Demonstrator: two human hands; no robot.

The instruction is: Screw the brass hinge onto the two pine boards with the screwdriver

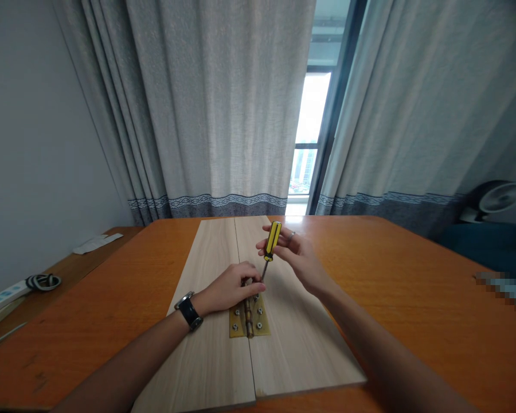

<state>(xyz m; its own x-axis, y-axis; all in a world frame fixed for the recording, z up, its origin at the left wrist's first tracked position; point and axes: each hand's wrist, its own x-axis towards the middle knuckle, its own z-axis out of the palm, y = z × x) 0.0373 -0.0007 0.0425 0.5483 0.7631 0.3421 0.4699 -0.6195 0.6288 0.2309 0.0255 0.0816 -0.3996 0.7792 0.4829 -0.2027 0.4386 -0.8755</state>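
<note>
A brass-coloured hinge [262, 330] lies across the seam between two pale wooden boards [292, 344], with several screws standing in its holes. My right hand [303, 258] grips a yellow and black screwdriver [273, 238] by its handle, between thumb and fingers. The screwdriver leans slightly, its shaft pointing down to the hinge's far end. There, my left hand [234, 287] rests over the hinge, thumb and fingers drawn together beside the screwdriver's tip. Whatever those fingers pinch is hidden, as is the tip itself. A black-strapped watch [189, 310] is on my left wrist.
The boards lie on an orange-brown wooden table [124, 310]. At the left are a power strip [8, 295] with a coiled cable [43, 282] and a white packet [97, 243]. Grey curtains [227, 115] hang behind. A fan [499, 198] stands at the right.
</note>
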